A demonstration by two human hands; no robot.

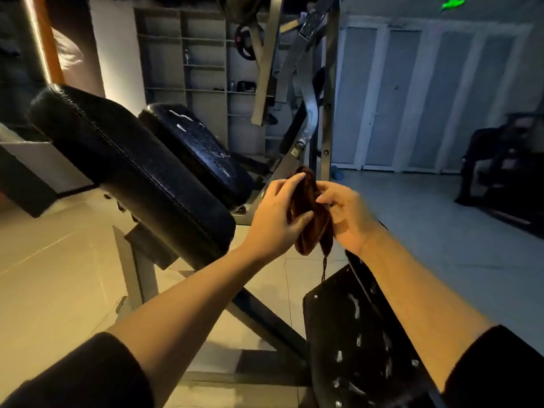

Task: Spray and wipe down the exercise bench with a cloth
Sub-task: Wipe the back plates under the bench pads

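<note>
Both hands point(276, 213) point(347, 214) hold cloth point(309, 213) between them.

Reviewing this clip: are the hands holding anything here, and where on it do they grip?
Both hands hold the dark red cloth, bunched between them: the left hand grips its left side, the right hand pinches its upper right edge. Its lower end hangs free.

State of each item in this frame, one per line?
cloth: bunched, held in the air between both hands
left hand: grips cloth
right hand: pinches cloth
near pad: tilted, untouched
far pad: worn, pale scuffs
</note>
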